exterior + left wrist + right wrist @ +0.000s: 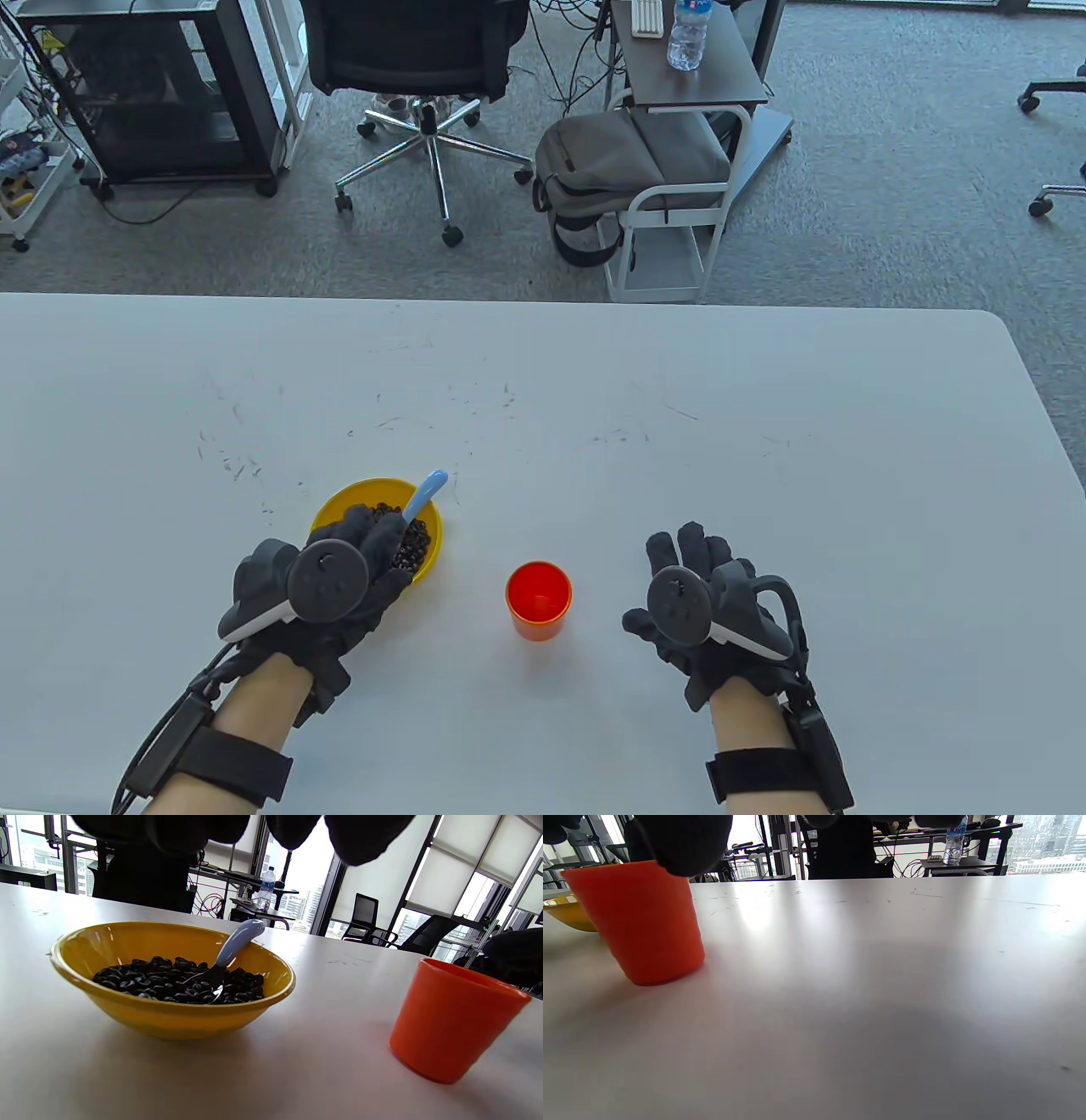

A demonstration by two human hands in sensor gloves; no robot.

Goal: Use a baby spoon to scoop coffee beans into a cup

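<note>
The left hand (pixel 339 577) is seen above the near side of the yellow bowl (pixel 339 503). Nothing is held in it yet; its fingers are loosely spread over the beans, and in the left wrist view they hang clear above the bowl. It seems to be placed there so that the spoon can be picked up. The right hand (pixel 704 603) is kept low over the white table (pixel 764 441), to the right of the cup, fingers spread wide and holding nothing. It is probably parked there so it stays out of the way, or so the cup can be steadied.

The baby spoon (pixel 231 955) is left leaning in the bowl, its metal end sunk in the coffee beans (pixel 169 982) and its pale blue handle propped over the far rim, where it can be grabbed easily. The orange cup (pixel 539 598) is stood upright between the two hands, near the bowl but not touching it, so the beans need only a short trip. No beans are seen inside the cup, so the scooping is judged not to have started
</note>
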